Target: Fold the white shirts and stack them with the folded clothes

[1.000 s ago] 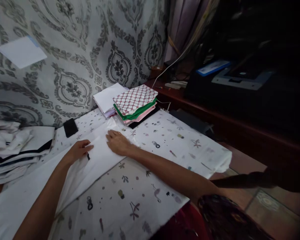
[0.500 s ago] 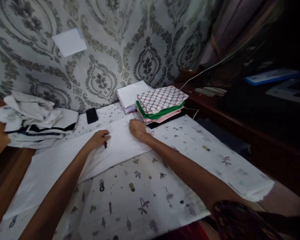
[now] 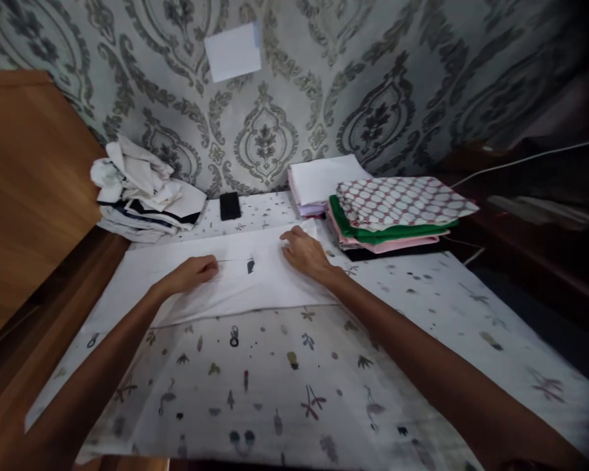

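A long, white folded cloth (image 3: 265, 291) lies across the patterned sheet, with creases near its front edge and a small dark mark near its middle. My left hand (image 3: 191, 273) rests on the cloth's left half, its fingers curled together at a fold line. What the fingertips pinch is partly hidden. My right hand (image 3: 305, 252) lies on the right end of the cloth, fingers apart and slightly bent, touching it from above.
Behind the cloth lies a black phone-like object (image 3: 230, 206). A heap of crumpled white clothes (image 3: 147, 196) is at the left, beside a wooden panel (image 3: 24, 183). Folded fabrics (image 3: 402, 203) and a white stack (image 3: 324, 180) sit at the right. The printed sheet (image 3: 275, 386) spans the front.
The view has turned left, so everything sits further right in it. My right hand has loosened its fingers at the cloth's end. My left hand has moved away from the dark mark, its fingers more curled.
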Available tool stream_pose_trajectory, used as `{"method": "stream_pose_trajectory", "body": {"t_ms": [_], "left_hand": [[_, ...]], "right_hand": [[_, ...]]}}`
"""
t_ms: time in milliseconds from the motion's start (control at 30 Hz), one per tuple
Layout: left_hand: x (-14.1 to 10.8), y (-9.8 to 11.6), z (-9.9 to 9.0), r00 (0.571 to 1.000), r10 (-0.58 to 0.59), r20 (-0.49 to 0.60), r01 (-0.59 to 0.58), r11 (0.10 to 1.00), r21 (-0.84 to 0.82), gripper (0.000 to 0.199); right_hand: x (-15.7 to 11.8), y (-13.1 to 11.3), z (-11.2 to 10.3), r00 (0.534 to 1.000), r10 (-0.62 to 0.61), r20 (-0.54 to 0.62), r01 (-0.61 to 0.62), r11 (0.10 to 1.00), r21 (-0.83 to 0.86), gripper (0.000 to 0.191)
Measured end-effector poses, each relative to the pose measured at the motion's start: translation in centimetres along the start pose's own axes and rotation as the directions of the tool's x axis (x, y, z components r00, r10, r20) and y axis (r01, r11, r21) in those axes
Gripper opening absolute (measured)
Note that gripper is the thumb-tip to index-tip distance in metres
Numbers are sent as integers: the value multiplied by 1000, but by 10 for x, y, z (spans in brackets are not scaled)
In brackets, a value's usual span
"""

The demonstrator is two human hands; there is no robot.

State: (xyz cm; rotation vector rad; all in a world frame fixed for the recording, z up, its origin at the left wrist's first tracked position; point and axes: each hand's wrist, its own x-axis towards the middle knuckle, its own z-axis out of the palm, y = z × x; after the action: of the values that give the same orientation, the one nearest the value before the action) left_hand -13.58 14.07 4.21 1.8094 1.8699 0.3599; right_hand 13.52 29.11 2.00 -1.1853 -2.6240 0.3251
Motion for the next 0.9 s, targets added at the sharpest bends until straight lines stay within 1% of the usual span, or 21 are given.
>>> {"method": "stream_pose_trajectory", "body": {"t_ms": [67, 133, 200, 267, 367, 433, 467, 533, 600, 667, 800, 900], "left_hand": [[-33, -25, -13, 997, -76, -10, 76, 997, 18, 26], [-64, -53, -25, 984, -175, -43, 177, 984, 22, 31], [-91, -82, -35, 963, -253, -89, 255, 967, 12, 34], [-114, -108, -42, 939, -307, -155, 310, 951, -7, 36], [-138, -134, -51, 907, -365, -210, 370, 929, -13, 38], [-146, -142, -54, 890, -373, -261, 379, 925, -28, 38], [-148, -143, -56, 878, -366, -307, 370, 928, -47, 38], [-148, -145, -56, 838, -354, -416, 345, 933, -100, 39], [-145, -147, -54, 800, -363, -477, 340, 930, -137, 38], [-143, -152, -51, 783, -389, -486, 364, 919, -149, 36], [-148, -163, -46, 734, -423, -531, 394, 903, -173, 37], [-157, -167, -45, 689, -495, -529, 406, 869, -284, 41]], "right_hand": [[7, -13, 6, 983, -164, 78, 157, 983, 92, 39], [15, -25, 13, 957, -259, 129, 243, 961, 133, 43], [21, -32, 18, 946, -277, 168, 258, 958, 125, 44], [26, -35, 23, 949, -254, 185, 239, 966, 101, 39], [30, -32, 29, 958, -245, 147, 231, 968, 102, 26], [31, -30, 32, 959, -263, 107, 248, 959, 134, 21], [31, -29, 34, 961, -265, 77, 251, 956, 155, 19], [30, -28, 37, 973, -230, -9, 228, 955, 188, 19], [28, -28, 40, 981, -170, -97, 187, 961, 202, 19], [27, -29, 43, 982, -139, -128, 162, 968, 190, 20], [26, -30, 48, 985, -136, -107, 151, 976, 154, 21], [24, -30, 52, 980, -151, -127, 170, 973, 157, 25]]}}
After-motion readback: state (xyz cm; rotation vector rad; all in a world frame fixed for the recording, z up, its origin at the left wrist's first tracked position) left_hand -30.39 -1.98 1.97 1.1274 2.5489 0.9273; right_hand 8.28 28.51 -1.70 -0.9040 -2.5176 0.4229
